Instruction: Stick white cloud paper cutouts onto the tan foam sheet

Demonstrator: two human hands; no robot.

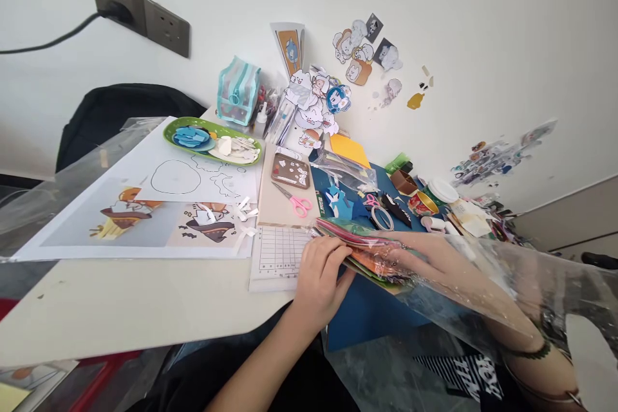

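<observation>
Your 2 hands are at a stack of coloured sheets (369,262) in a clear plastic bag (463,280).
Your left hand (319,270) pinches the stack's near left end, fingers over the top and thumb below, so most of the stack lies to the right of that grip; your right hand (418,256) shows through the plastic against the stack's other end, but you cannot tell how tightly it closes. The stack sits at the table's front edge, just right of the grid paper (280,256), with pink scissors (300,206) beyond.
</observation>
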